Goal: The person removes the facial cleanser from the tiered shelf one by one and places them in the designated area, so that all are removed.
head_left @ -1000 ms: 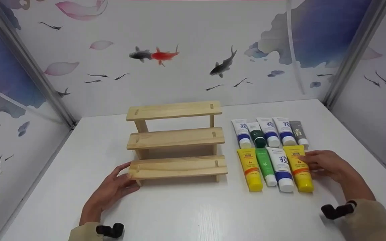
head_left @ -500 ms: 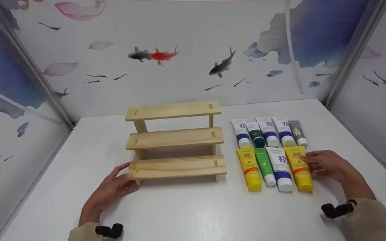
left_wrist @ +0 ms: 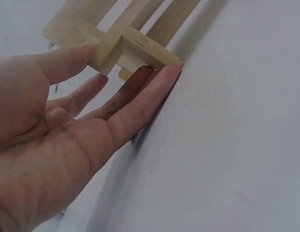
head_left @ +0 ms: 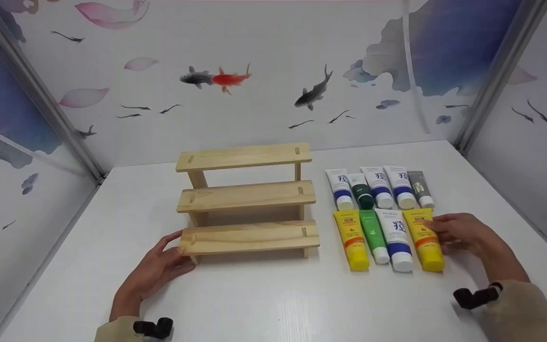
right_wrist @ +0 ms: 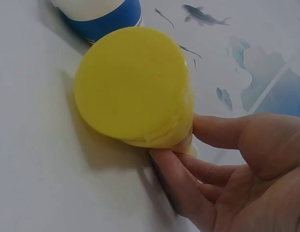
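A three-tier wooden step rack (head_left: 249, 236) stands on the white table. My left hand (head_left: 157, 268) holds the left end of its lowest step; in the left wrist view the thumb lies against the end of the board (left_wrist: 110, 53) and the fingers reach to the leg. At the right, my right hand (head_left: 463, 237) pinches the rightmost yellow tube (head_left: 424, 240) by its right edge, thumb on top and fingers at the underside. Its round yellow cap (right_wrist: 133, 82) faces the right wrist camera. Beside it lie a white-and-blue tube (head_left: 397, 242), a green tube (head_left: 374, 235) and another yellow tube (head_left: 352, 240).
Behind the front row lies a back row of several tubes, among them a dark green one (head_left: 363, 192) and a grey one (head_left: 420, 189). Printed panels with fish (head_left: 231, 78) wall in the table (head_left: 254, 304) at the back and sides.
The rightmost yellow tube has shifted very slightly right, away from the white-and-blue tube beside it, with my right hand on it. My left hand keeps its place on the rack.
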`<state>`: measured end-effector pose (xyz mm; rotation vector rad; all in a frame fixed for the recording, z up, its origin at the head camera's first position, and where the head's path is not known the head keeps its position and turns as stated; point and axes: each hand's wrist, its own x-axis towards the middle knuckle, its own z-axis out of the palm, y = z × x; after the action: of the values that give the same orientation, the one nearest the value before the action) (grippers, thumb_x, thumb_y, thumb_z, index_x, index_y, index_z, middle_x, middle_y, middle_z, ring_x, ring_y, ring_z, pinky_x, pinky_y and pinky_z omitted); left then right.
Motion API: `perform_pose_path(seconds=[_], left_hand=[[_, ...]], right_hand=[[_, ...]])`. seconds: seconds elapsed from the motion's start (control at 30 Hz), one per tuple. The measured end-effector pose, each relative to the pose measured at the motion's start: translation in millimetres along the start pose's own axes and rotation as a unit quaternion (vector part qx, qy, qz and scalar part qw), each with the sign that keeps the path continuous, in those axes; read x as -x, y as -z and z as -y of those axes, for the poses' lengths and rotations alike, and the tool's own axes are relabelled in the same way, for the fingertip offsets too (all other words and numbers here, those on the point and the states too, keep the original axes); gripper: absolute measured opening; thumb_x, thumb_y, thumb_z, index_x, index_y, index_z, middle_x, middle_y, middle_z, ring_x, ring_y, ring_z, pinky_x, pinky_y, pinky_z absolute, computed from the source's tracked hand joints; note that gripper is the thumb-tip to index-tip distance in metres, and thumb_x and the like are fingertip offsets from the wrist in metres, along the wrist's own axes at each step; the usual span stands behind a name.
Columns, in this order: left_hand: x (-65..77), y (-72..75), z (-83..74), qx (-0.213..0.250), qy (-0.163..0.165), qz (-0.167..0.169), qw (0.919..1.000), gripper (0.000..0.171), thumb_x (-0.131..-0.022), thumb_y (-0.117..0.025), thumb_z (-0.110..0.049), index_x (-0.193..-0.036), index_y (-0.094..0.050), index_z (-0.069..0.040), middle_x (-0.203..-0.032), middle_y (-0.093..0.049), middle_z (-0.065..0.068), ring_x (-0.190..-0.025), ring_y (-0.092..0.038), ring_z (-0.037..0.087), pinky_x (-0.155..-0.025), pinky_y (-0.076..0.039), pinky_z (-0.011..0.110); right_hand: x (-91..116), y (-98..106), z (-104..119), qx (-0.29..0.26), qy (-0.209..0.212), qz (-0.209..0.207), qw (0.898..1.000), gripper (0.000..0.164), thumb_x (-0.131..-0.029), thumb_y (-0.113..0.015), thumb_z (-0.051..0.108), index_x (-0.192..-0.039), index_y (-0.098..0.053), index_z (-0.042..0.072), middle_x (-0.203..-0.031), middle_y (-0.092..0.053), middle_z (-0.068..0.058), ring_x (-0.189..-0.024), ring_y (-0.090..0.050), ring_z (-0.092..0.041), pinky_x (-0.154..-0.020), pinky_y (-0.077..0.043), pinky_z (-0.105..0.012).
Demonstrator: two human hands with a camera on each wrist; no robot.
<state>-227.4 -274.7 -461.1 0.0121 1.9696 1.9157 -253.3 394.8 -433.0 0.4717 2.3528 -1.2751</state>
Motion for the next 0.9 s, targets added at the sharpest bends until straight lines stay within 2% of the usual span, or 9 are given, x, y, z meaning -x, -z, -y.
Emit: perform_pose_path(seconds=[0.17, 0.33, 0.57, 0.73, 0.9], left_hand=[[-1.0, -1.0, -0.5, -0.007, 0.010, -0.011, 0.9999, 0.072, -0.103, -0.055, -0.030, -0.160, -0.013, -0.017, -0.153, -0.040, 0.025, -0.124, -0.060, 0.022, -0.107, -0.053, 0.039], [1.2, -1.8, -0.9, -0.012, 0.017, -0.020, 0.9996, 0.073, -0.102, -0.057, -0.032, -0.160, -0.015, -0.017, -0.153, -0.039, 0.026, -0.124, -0.061, 0.023, -0.106, -0.053, 0.039], [2.6, -1.0, 0.0, -0.009, 0.017, -0.017, 0.9997, 0.073, -0.102, -0.056, -0.031, -0.160, -0.013, -0.017, -0.153, -0.038, 0.026, -0.123, -0.061, 0.022, -0.106, -0.053, 0.039], [3.9, -0.3, -2.5, -0.006, 0.021, -0.024, 0.9995, 0.073, -0.102, -0.057, -0.032, -0.160, -0.015, -0.018, -0.150, -0.044, 0.023, -0.121, -0.062, 0.021, -0.105, -0.054, 0.038], [5.6, -1.3, -6.3, -0.015, 0.022, -0.026, 0.9993, 0.073, -0.102, -0.057, -0.031, -0.160, -0.015, -0.016, -0.148, -0.046, 0.023, -0.120, -0.063, 0.022, -0.104, -0.055, 0.038]], right_hand=[[-0.4, -2.1, 3.6, -0.002, 0.002, 0.001, 1.000, 0.088, -0.097, -0.061, 0.047, -0.153, -0.022, -0.009, -0.135, -0.054, -0.029, -0.096, -0.063, -0.021, -0.080, -0.060, -0.025], [-1.4, -7.3, 4.3, -0.001, 0.001, -0.008, 1.000, 0.092, -0.094, -0.063, 0.050, -0.155, -0.021, -0.005, -0.143, -0.045, -0.034, -0.095, -0.063, -0.020, -0.080, -0.060, -0.025], [-3.6, -7.6, 4.0, 0.012, 0.006, -0.012, 1.000, 0.091, -0.095, -0.062, 0.051, -0.155, -0.022, -0.005, -0.145, -0.043, -0.034, -0.098, -0.063, -0.022, -0.080, -0.060, -0.024], [-4.2, -8.7, 4.6, 0.016, 0.008, -0.008, 1.000, 0.090, -0.095, -0.062, 0.050, -0.154, -0.023, -0.005, -0.145, -0.044, -0.034, -0.100, -0.063, -0.023, -0.080, -0.059, -0.024], [-5.8, -10.0, 5.0, 0.017, 0.006, -0.012, 1.000, 0.093, -0.093, -0.064, 0.053, -0.154, -0.023, -0.005, -0.140, -0.049, -0.032, -0.094, -0.062, -0.020, -0.077, -0.059, -0.023]])
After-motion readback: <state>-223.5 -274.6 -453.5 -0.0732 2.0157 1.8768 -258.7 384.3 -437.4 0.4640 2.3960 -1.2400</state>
